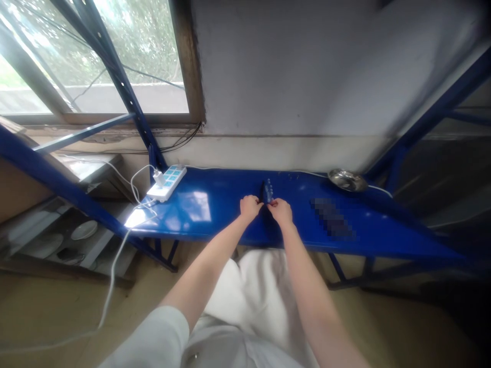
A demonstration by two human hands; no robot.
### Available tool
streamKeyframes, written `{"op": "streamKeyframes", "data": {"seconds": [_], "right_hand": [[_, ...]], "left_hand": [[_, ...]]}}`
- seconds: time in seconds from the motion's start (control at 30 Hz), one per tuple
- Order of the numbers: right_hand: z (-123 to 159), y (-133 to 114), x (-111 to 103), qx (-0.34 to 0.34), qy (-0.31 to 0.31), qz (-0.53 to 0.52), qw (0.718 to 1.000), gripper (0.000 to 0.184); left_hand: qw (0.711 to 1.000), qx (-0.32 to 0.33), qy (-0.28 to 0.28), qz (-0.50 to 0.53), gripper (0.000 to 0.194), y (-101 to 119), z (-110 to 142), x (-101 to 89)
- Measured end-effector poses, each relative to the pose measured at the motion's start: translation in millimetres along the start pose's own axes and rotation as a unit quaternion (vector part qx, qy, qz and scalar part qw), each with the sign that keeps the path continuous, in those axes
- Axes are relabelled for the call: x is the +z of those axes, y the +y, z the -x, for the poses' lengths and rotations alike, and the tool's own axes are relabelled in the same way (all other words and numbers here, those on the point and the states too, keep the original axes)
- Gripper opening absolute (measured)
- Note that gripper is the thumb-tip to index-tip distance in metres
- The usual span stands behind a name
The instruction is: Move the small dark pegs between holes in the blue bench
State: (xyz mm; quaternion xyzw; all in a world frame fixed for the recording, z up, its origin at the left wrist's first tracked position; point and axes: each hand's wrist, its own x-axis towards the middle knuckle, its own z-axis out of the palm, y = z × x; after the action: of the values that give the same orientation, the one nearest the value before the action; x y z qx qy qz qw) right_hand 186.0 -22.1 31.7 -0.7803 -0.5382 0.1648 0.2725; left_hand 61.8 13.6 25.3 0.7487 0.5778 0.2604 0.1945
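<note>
Both my hands rest on the blue metal shelf (215, 220), close together near its middle. My left hand (249, 206) is closed in a pinch on the near end of a small dark, elongated object (266, 192) that lies on the shelf; a row of small pale-blue pieces runs along its far part. My right hand (280, 210) is closed too, its fingertips pinching something tiny beside that object. What the object is I cannot make out.
A white power strip (167, 182) with a plugged charger and white cables lies at the shelf's left end. A shallow metal dish (347, 180) sits at the right rear. A blurred patch (333, 219) lies right of my hands. Blue rack struts cross left and right; white plates (83, 230) sit lower left.
</note>
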Motion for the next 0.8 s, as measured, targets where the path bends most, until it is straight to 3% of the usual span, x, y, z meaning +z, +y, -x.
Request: {"op": "streamKeyframes", "data": {"seconds": [0.33, 0.47, 0.6, 0.8], "right_hand": [[-2.3, 3.6, 6.5, 0.001, -0.003, 0.019, 1.0, 0.018], [-3.5, 5.5, 8.1, -0.005, -0.005, 0.017, 1.0, 0.018], [-1.9, 4.7, 8.5, -0.005, -0.001, 0.02, 1.0, 0.018], [5.9, -0.4, 4.4, -0.005, 0.01, 0.007, 1.0, 0.016]], "left_hand": [[0.999, 0.026, 0.033, -0.006, 0.028, -7.5, 6.5, 3.0], [0.99, 0.115, 0.065, -0.042, 0.029, -8.2, 20.0, -5.9], [0.977, 0.177, 0.047, -0.113, 0.035, -7.4, 27.6, -11.2], [0.982, 0.157, 0.041, -0.098, 0.028, -7.6, 25.4, -13.4]]}}
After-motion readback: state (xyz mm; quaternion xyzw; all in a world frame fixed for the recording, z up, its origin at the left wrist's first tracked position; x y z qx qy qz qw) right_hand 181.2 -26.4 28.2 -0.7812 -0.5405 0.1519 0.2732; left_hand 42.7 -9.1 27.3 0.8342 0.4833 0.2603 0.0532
